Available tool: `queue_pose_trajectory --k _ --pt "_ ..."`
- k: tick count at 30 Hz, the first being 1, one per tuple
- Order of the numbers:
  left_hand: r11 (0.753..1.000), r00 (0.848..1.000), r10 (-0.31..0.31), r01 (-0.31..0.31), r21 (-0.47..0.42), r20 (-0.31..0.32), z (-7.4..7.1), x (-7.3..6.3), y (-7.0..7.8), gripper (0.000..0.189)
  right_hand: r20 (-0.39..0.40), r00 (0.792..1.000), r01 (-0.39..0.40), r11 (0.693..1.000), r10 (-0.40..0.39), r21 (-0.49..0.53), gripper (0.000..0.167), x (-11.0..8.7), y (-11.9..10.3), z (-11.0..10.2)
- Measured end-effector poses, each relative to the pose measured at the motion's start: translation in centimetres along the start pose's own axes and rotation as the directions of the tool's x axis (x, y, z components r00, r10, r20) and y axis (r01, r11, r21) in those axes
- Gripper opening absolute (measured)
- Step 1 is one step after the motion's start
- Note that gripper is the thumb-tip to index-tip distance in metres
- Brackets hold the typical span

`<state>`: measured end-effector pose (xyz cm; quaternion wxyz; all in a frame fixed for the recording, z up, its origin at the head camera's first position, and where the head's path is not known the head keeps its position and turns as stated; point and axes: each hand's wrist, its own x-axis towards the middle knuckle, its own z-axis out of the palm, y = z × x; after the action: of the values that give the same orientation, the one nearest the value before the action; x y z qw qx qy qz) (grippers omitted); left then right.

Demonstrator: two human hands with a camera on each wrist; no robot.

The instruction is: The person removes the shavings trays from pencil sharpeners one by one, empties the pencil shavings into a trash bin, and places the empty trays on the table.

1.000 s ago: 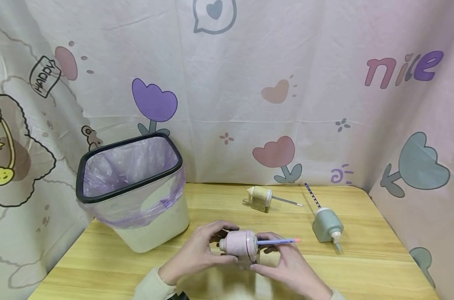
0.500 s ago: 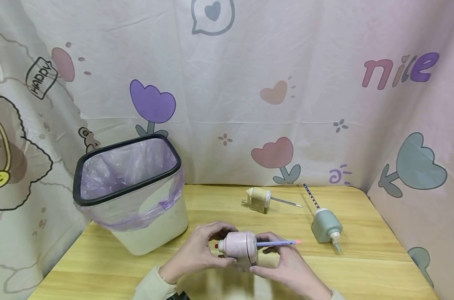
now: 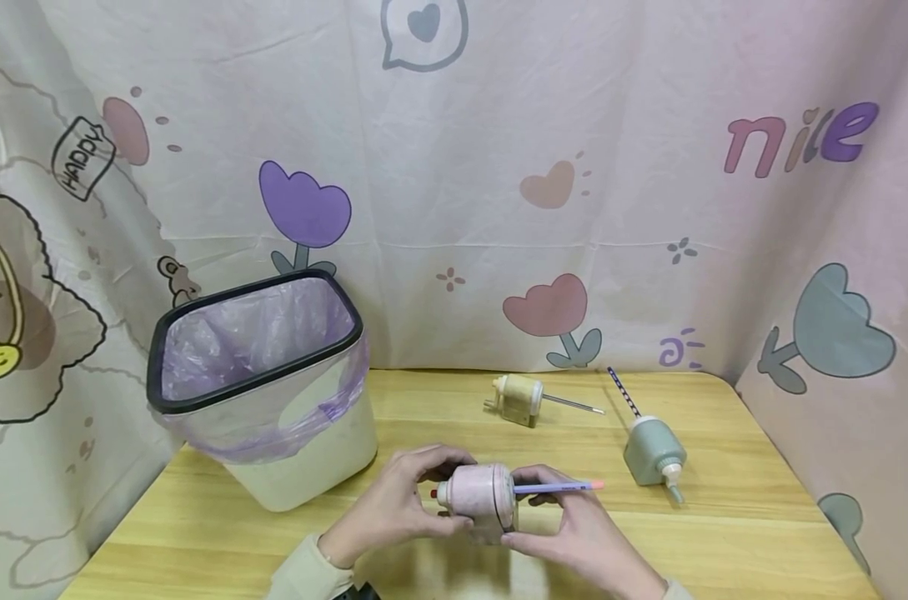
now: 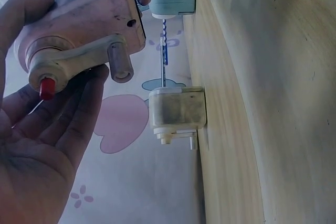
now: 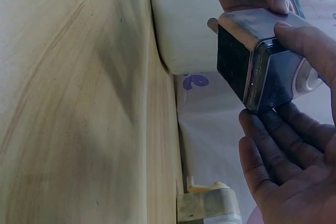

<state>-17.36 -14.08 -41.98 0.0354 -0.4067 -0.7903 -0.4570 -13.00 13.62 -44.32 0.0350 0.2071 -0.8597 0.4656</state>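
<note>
Both hands hold a pink crank pencil sharpener [image 3: 474,490] over the front of the table. A lilac pencil [image 3: 551,487] with a pink end sticks out of its right side. My left hand [image 3: 404,498] grips the crank end, thumb in front and fingers behind. In the left wrist view the crank arm [image 4: 86,56] and a red button [image 4: 47,88] show between thumb and fingers. My right hand [image 3: 577,529] grips the pencil side, its thumb [image 5: 302,40] on the body and fingertips at the opposite side. The sharpener's dark underside [image 5: 232,66] faces the right wrist camera.
A white bin [image 3: 303,479] with a purple liner and black rim stands at the left. Behind the hands lies a yellow sharpener [image 3: 519,400] with a dark pencil in it. A grey-green sharpener [image 3: 652,450] with a striped pencil lies at the right. A printed curtain [image 3: 438,208] hangs behind.
Compared with a second ago, the red button at the sharpener's left end has come into sight. The head view has shifted slightly; both hands keep their grip.
</note>
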Motion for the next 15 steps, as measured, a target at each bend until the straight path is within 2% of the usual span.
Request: queue_pose_trajectory --k 15 --pt "1.000 1.000 -0.026 0.026 -0.004 -0.014 -0.25 -0.01 -0.09 0.056 -0.002 1.000 0.022 1.000 -0.022 0.006 0.053 0.08 0.03 -0.76"
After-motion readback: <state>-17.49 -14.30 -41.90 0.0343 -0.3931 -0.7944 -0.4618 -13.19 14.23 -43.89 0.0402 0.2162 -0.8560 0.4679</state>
